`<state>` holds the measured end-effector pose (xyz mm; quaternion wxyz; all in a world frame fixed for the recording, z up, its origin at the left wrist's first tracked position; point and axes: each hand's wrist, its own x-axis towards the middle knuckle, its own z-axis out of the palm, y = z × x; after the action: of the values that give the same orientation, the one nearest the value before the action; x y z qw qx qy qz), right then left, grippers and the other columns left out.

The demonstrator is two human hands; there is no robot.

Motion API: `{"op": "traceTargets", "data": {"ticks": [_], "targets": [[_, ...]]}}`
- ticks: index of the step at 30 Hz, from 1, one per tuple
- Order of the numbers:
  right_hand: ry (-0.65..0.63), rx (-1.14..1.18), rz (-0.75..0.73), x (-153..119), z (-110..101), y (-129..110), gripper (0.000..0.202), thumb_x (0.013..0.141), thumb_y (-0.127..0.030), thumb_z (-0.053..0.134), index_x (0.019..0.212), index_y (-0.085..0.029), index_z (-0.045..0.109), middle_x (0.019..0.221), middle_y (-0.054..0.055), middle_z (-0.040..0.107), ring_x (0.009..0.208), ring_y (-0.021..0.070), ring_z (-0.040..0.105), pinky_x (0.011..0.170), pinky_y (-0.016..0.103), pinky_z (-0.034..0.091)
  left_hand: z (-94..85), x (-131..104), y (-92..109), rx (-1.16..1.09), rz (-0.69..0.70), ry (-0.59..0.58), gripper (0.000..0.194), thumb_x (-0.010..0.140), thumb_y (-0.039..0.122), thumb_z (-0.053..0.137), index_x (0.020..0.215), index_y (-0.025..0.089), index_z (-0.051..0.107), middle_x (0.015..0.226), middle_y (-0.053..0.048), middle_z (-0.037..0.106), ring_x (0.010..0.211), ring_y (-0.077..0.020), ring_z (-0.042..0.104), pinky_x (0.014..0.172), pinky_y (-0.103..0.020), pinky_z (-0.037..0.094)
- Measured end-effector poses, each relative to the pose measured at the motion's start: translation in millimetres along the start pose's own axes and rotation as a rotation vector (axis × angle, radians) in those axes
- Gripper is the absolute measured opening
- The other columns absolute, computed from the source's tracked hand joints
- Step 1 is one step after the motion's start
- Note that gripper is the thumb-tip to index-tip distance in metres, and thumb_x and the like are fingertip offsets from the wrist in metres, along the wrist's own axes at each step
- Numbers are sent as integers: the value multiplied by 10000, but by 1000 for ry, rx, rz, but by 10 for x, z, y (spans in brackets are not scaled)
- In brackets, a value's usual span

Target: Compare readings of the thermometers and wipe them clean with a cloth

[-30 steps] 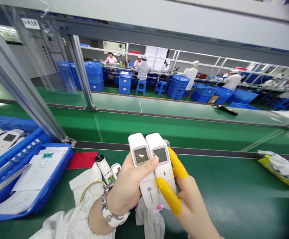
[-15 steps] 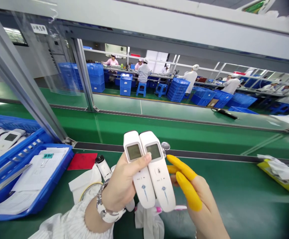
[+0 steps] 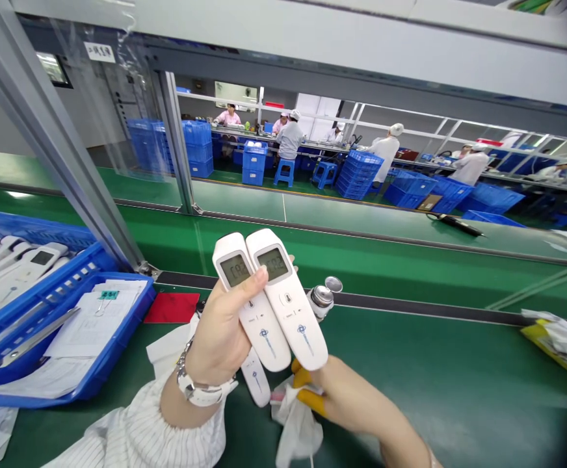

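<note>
Nearest: my right hand (image 3: 342,406), yellow finger covers on, pinches a white cloth (image 3: 296,426) low over the green bench (image 3: 459,390), a third thermometer (image 3: 255,377) lying just beside it. Above: my left hand (image 3: 220,335) clamps two thermometers (image 3: 268,296) side by side, screens up to be read together. Far left edge: blue tray (image 3: 98,364) holding papers, for reach.

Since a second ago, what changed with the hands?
The right hand let go of the two thermometers and dropped to the white cloth on the belt. The left hand now holds both alone, raised and tilted left, displays lit. Blue tray and red card unchanged.
</note>
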<state>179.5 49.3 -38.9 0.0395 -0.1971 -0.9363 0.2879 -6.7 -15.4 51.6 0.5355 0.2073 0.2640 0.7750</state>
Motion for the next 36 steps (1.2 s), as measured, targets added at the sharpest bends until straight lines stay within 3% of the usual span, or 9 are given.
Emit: {"op": "traceTargets", "data": {"ticks": [3,7,9,11,15,22,28,32,36], "targets": [[167,298,-42,-134,-297,81,102,848,-229,508,818,-201,601,1008,61,633,930,218,592,821,347,478,-11,15,50,-11,16,27,222,796,167,614,1014,186,652,1012,-74,695,982,-244,635,791,-331,562],[661,565,13,-169,-542,287,195,846,-373,541,756,-204,579,1082,91,634,964,279,610,816,397,492,-48,34,123,-16,83,56,236,795,173,616,1029,181,647,1041,-82,685,1023,-254,616,815,-335,557],[901,523,66,-49,-569,389,188,820,-380,594,751,-207,563,1097,99,632,969,291,614,810,411,494,-64,40,143,-10,110,63,246,791,177,621,1036,181,645,1068,-82,676,1060,-265,596,842,-344,548],[1015,253,128,131,-556,472,214,820,-389,599,732,-201,545,1125,129,608,1014,304,588,841,457,473,-72,43,149,-7,127,68,275,787,180,626,1062,189,636,1079,-81,672,1079,-273,584,860,-355,540],[854,-247,146,413,-466,576,225,829,-393,572,783,-188,653,1091,169,594,1113,348,500,889,534,431,-69,47,136,-10,113,76,324,781,164,628,1102,208,618,1069,-80,676,1067,-270,592,854,-355,543],[675,-315,27,321,-393,660,231,826,-299,581,1013,-183,655,1164,140,590,1089,340,514,900,537,434,-45,55,105,6,99,87,280,786,157,617,1063,193,634,1044,-85,685,1038,-266,609,836,-357,548],[817,-212,-61,151,-476,340,49,845,-240,582,886,-222,603,874,71,616,869,250,578,724,407,505,-16,56,23,34,37,70,286,776,167,634,1061,191,638,1031,-77,690,1021,-263,617,842,-349,542],[939,-50,-233,-10,-423,-59,285,796,-94,624,1009,-279,586,894,42,566,818,217,575,677,371,504,0,55,-53,23,-18,8,195,785,167,626,976,178,665,1002,-67,699,978,-246,637,797,-323,560],[1065,-203,-283,-107,-370,-287,424,761,-62,651,1116,-284,584,898,42,546,737,198,564,568,328,500,9,53,-117,21,-73,-35,153,789,152,621,933,173,667,993,-59,701,971,-229,640,795,-316,564]]}}
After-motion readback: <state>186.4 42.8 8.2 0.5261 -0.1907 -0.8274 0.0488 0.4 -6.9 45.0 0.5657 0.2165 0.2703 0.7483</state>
